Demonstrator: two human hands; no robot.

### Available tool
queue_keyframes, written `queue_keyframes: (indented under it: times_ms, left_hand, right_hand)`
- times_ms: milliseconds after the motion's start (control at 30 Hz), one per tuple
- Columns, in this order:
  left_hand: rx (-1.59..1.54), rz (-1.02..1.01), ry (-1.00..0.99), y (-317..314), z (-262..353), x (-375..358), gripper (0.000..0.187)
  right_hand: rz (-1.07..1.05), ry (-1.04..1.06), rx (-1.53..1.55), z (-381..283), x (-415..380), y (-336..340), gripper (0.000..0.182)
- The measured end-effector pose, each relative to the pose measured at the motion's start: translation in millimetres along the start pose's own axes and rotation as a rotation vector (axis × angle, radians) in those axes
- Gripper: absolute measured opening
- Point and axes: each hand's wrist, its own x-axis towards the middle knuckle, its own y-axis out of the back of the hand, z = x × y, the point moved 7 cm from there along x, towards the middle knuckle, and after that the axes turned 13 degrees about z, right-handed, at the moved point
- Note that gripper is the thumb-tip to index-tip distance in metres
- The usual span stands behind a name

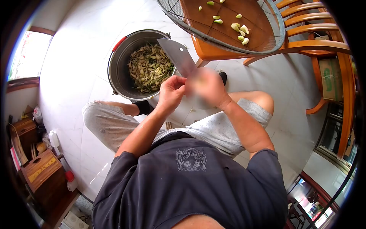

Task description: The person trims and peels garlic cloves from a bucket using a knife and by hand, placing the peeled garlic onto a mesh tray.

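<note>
My right hand (213, 89) is closed on a cleaver, though a blur hides most of its fingers. The broad steel blade of the cleaver (177, 55) points up and to the left, beside the bucket's rim. Close against that hand, my left hand (171, 93) has thumb and fingers pinched together; what lies between them is hidden. Left of the blade stands a metal bucket (114, 74) holding many small pale bulbs (150, 68) with stringy roots and stems. Several trimmed white-green bulbs (235, 26) lie scattered on a round mesh sieve (280, 28) up and to the right.
The sieve rests on a wooden chair (213, 55), with another slatted chair (335, 47) at right. A cardboard box (331, 80) sits beneath it. Wooden boxes (42, 170) and a white bottle (53, 138) stand at lower left. Pale tiles (85, 49) cover the floor.
</note>
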Motion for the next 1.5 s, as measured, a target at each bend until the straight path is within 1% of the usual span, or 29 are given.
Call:
queue_keyframes:
  times_ms: [33,133,200,233,333,433,533,600,700,833,933,1133,1233,1333,1433,1500]
  left_hand:
    - [-0.01,0.0,-0.002,-1,0,0,0.014]
    - [-0.036,-0.009,-0.01,-3,-2,0,0.014]
    - [-0.047,-0.026,-0.015,-3,-4,1,0.014]
    - [-0.116,-0.042,0.04,-4,-6,0,0.014]
    - [-0.293,-0.085,0.177,-9,-8,-2,0.017]
    - [-0.397,-0.114,0.251,-12,-10,-4,0.019]
    - [-0.457,-0.13,0.3,-10,-14,-2,0.019]
    - [-0.484,-0.117,0.33,-8,-15,-1,0.017]
    - [-0.4,-0.085,0.335,-4,-13,-2,0.016]
    - [-0.247,-0.083,0.29,0,-16,2,0.015]
    - [-0.154,-0.096,0.272,2,-12,3,0.015]
    - [-0.091,-0.078,0.156,3,-6,5,0.017]
    - [0.016,-0.028,0.13,5,-3,8,0.019]
    - [0.161,-0.002,0.077,10,4,12,0.021]
    - [0.198,-0.064,0.057,6,10,10,0.02]
    - [0.152,-0.049,0.026,4,12,10,0.019]
  right_hand:
    - [-0.005,0.026,-0.008,0,0,0,0.014]
    - [-0.029,-0.089,0.014,12,0,0,0.026]
    - [-0.043,-0.133,0.013,10,0,2,0.024]
    - [-0.05,-0.155,0.014,10,0,2,0.024]
    - [0.041,-0.453,0.007,36,-7,6,0.02]
    - [0.097,-0.393,-0.06,42,-5,9,0.019]
    - [0.112,-0.374,-0.126,32,-4,13,0.02]
    - [0.1,-0.348,-0.15,37,-5,12,0.021]
    - [0.076,-0.345,-0.134,40,-4,10,0.023]
    - [0.021,-0.311,0.012,27,-3,4,0.025]
    - [0.008,-0.324,0.04,34,-6,-1,0.026]
    - [-0.026,-0.352,-0.103,39,-7,-1,0.026]
    - [0.065,-0.286,-0.258,34,-5,3,0.024]
    - [0.086,-0.301,-0.198,35,-2,7,0.023]
    - [0.052,-0.318,-0.16,39,-1,4,0.023]
    - [0.016,-0.315,-0.083,41,-4,-1,0.024]
